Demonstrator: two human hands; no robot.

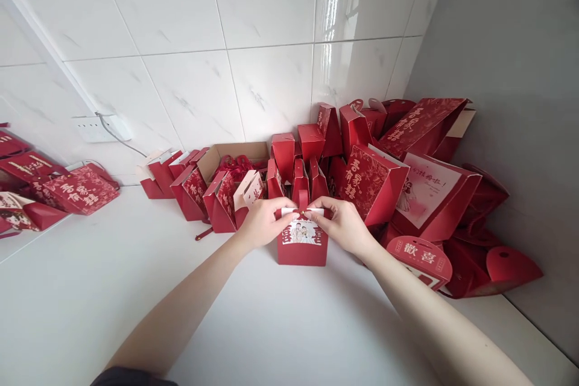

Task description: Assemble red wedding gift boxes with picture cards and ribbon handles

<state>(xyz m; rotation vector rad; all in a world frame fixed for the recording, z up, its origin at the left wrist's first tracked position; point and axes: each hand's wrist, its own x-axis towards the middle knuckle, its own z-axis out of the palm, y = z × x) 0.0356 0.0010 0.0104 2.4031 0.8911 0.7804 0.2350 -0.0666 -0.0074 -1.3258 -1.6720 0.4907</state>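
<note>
A small red gift box stands upright on the white table, its front printed with a cartoon couple and large characters. Gripping its top edge from the left is my left hand, fingers behind and thumb in front. My right hand pinches the same edge from the right. Between the two thumbs a small gold stud shows at the base of a red strap handle, which loops up above the box. Both thumbs press close to the stud. The fingertips behind the box are hidden.
Several red gift boxes crowd the back and right. Behind my left hand, an open cardboard carton holds red ribbon-like pieces. More red boxes lie at far left, near a wall socket with a grey cable. A tiled wall closes off the back.
</note>
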